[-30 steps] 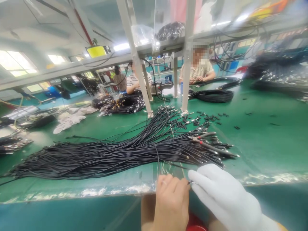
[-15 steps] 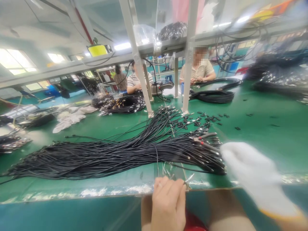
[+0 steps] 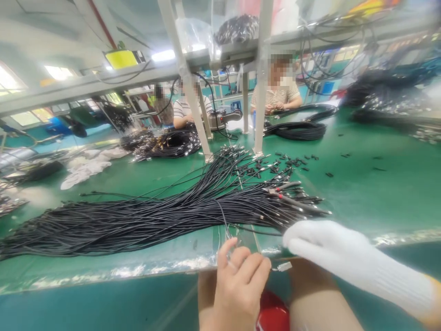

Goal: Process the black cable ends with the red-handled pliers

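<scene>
My bare left hand [image 3: 241, 280] is closed around a thin black cable [image 3: 222, 211] at the table's front edge. A silvery connector end [image 3: 284, 266] sticks out to the right of this hand. My right hand [image 3: 324, 241], in a white knit glove, is just right of it over the table edge, fingers stretched leftward, with nothing visible in them. Its fingertips are partly blurred. A thick bundle of black cables [image 3: 138, 220] lies across the table behind both hands. Pliers with dark and red handles [image 3: 296, 202] rest on the bundle's right end.
Small black pieces [image 3: 292, 161] lie scattered behind the bundle. Grey posts [image 3: 263, 92] rise from the green table [image 3: 372, 197]. Coiled cables [image 3: 299, 130] lie farther back, where other people [image 3: 275, 94] sit. A red stool [image 3: 274, 317] shows below the edge.
My gloved right hand has moved left, away from the pliers and toward my left hand. The connector end beside my left hand has turned downward. The whole view has shifted slightly.
</scene>
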Action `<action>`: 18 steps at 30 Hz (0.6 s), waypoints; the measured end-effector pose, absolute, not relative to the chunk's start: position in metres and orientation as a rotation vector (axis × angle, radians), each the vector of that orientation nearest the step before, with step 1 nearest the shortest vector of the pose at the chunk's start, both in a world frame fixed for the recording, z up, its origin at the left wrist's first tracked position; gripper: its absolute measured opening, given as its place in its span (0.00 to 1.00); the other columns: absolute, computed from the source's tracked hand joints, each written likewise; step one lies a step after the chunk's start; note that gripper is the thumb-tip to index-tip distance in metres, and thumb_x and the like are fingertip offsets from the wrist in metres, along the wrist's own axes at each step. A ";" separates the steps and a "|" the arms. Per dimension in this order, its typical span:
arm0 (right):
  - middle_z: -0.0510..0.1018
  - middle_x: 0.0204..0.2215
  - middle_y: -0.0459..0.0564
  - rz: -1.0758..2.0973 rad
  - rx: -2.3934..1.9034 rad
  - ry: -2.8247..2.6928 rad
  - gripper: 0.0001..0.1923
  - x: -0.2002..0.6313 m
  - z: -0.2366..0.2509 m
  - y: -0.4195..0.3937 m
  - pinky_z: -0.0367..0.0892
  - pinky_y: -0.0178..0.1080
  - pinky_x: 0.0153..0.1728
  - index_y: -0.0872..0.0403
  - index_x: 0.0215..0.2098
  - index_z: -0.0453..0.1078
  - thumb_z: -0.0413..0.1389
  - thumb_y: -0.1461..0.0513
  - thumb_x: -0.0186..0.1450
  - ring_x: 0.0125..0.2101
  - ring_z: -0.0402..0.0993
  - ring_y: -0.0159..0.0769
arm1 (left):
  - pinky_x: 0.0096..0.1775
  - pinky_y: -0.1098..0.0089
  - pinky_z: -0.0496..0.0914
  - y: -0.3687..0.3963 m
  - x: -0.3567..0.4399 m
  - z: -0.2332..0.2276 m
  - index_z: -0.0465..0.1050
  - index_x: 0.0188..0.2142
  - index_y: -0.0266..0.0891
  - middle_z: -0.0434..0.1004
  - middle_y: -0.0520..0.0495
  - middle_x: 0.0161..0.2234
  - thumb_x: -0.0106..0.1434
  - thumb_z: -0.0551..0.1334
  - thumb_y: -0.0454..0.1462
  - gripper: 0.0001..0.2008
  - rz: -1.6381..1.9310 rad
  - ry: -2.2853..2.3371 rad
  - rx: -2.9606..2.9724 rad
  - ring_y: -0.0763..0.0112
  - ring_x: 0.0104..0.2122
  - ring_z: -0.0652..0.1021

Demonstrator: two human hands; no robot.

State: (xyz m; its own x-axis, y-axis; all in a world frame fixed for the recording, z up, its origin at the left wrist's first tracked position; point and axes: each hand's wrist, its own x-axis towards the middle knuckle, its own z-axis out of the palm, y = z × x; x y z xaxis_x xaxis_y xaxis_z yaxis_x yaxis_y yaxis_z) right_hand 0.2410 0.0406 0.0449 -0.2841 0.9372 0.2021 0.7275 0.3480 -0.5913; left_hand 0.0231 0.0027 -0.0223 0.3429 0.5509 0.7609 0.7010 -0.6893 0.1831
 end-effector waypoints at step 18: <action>0.55 0.21 0.41 1.089 -1.623 -1.931 0.18 0.194 -0.001 0.033 0.50 0.37 0.27 0.51 0.21 0.48 0.49 0.52 0.61 0.26 0.53 0.32 | 0.41 0.59 0.61 0.017 0.035 -0.020 0.81 0.35 0.30 0.84 0.43 0.26 0.72 0.51 0.25 0.19 -1.260 -0.949 -2.051 0.64 0.31 0.78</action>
